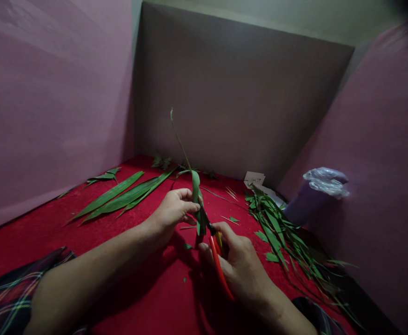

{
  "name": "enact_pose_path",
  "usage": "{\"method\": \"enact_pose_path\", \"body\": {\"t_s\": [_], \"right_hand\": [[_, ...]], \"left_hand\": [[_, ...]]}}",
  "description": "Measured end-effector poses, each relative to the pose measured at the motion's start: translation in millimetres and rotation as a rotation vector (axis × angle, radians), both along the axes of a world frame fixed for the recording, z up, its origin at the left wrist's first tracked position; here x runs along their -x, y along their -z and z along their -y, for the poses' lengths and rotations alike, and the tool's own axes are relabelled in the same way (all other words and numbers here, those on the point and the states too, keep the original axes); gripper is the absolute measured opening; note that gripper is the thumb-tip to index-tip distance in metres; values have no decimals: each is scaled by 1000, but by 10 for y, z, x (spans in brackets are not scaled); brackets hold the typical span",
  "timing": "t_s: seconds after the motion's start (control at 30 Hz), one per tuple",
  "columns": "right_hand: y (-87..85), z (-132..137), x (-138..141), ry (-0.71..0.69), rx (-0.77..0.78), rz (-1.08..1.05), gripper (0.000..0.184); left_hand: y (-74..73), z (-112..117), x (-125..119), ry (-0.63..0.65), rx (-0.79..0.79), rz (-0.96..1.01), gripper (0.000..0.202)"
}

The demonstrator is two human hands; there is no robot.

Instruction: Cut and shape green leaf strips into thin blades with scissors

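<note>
My left hand (174,208) pinches a folded green leaf (196,191) on a thin stalk that rises up and to the left. Just below and to the right, my right hand (238,266) is wrapped round red-handled scissors (218,264). The dark blades meet the lower end of the leaf, just under my left fingers. Both hands hover over a red cloth (148,279) that covers the table.
Long green leaves (120,195) lie on the cloth at the left. A heap of cut leaves and stems (280,228) lies at the right. A purple cup (310,197) lined with a plastic bag stands beyond it. Pink and grey panels wall the space.
</note>
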State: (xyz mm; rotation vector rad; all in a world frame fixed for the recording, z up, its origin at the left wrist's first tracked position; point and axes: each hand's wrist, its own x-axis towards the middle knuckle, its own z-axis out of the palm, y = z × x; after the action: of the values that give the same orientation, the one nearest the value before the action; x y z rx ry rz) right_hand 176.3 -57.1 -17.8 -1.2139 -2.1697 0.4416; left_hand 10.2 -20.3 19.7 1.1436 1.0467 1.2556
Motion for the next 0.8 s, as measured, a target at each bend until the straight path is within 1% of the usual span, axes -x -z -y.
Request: {"method": "enact_pose_path", "body": {"t_s": [0.53, 0.8], "right_hand": [[-15, 8, 4, -5, 12, -11, 20], [6, 4, 0, -9, -1, -16, 21]], "left_hand": [[-1, 5, 4, 0, 3, 6, 13], [-18, 17, -2, 0, 8, 3, 12]]}}
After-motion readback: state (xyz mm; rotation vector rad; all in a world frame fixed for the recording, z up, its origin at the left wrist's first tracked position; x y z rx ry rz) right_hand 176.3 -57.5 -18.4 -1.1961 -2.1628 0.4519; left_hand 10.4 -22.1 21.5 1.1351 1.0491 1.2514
